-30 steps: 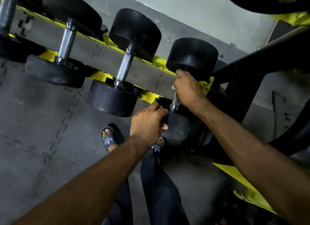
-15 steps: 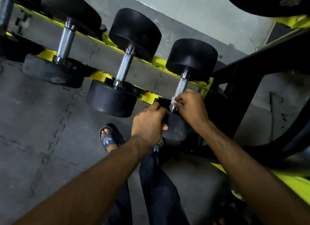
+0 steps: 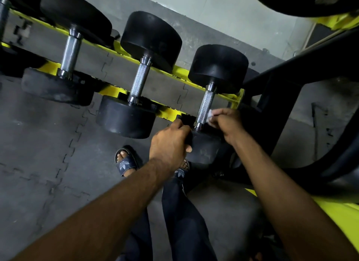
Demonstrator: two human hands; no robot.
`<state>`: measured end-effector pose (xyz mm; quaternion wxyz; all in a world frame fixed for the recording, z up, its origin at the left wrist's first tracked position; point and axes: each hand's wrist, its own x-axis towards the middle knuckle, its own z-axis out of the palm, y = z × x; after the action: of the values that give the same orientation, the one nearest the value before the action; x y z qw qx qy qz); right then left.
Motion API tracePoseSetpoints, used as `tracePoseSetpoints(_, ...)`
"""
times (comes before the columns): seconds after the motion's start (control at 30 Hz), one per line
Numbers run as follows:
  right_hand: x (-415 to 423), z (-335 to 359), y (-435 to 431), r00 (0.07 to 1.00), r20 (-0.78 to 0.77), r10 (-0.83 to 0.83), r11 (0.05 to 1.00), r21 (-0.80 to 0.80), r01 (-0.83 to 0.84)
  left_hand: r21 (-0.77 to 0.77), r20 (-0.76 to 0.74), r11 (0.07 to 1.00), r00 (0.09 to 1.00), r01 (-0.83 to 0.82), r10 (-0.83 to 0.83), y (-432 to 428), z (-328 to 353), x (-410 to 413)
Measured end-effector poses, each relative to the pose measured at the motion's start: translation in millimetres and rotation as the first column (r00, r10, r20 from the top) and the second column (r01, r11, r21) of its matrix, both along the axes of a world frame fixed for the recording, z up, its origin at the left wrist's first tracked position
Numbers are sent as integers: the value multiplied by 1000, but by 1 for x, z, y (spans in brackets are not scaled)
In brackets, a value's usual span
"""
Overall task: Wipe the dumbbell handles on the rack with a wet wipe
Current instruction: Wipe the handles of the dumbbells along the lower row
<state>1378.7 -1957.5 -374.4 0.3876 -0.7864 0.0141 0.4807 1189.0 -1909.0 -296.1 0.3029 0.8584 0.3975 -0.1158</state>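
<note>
Three black dumbbells lie across the yellow rack rails (image 3: pixel 175 71). The rightmost dumbbell (image 3: pixel 218 68) shows its knurled steel handle (image 3: pixel 206 107). My right hand (image 3: pixel 227 124) pinches a small white wet wipe (image 3: pixel 210 115) just right of the handle's lower end. My left hand (image 3: pixel 171 144) grips the near black head (image 3: pixel 204 148) of that dumbbell, fingers curled over its rim. The middle dumbbell handle (image 3: pixel 140 79) and the left dumbbell handle (image 3: pixel 71 53) are uncovered.
The black rack frame (image 3: pixel 281 89) rises at the right, with a yellow base part (image 3: pixel 340 212) low right. Another dumbbell head (image 3: pixel 303 2) sits on an upper tier. My feet in dark slides (image 3: pixel 126 162) stand on grey interlocking floor mats (image 3: pixel 48 153).
My right hand slid down the rightmost handle from its top to its lower end, then came off to the right side with the wipe. My left hand stayed on the near head.
</note>
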Motion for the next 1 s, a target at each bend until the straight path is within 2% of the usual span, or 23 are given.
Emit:
tracePoseSetpoints(0.07,7,-12,13,999,-21,-42,999,-10,42,2,-12,1000,1000,-3,3,0,0,1)
tracePoseSetpoints(0.13,7,-17,14,990,-85,111,992,-48,-115,0,-25,1000,1000,-3,3,0,1,1)
tracePoseSetpoints(0.2,3,-15,10,936,-137,324,940,-66,-335,2,-34,1000,999,-1,1,0,1,1)
tracePoseSetpoints(0.27,5,-13,9,893,-172,415,901,-61,-430,3,-41,1000,999,2,-2,0,1,1)
tracePoseSetpoints(0.4,9,-14,8,870,-263,417,900,-17,-436,5,-52,1000,999,5,-5,0,1,3)
tracePoseSetpoints(0.53,11,-14,-2,864,-233,447,891,26,-454,4,-45,1000,999,2,-2,0,2,3)
tracePoseSetpoints(0.73,23,-3,-18,883,-92,461,887,53,-458,-4,-34,1000,999,8,-8,1,2,3)
tracePoseSetpoints(0.8,18,5,-19,878,4,479,876,71,-478,-12,-33,1000,999,13,-13,1,2,4)
tracePoseSetpoints(0.9,5,10,-13,786,256,563,804,49,-592,-20,-35,1000,999,23,-24,2,3,4)
tracePoseSetpoints(1.0,-4,9,6,646,605,465,804,16,-595,-15,-47,999,998,35,-36,3,2,4)
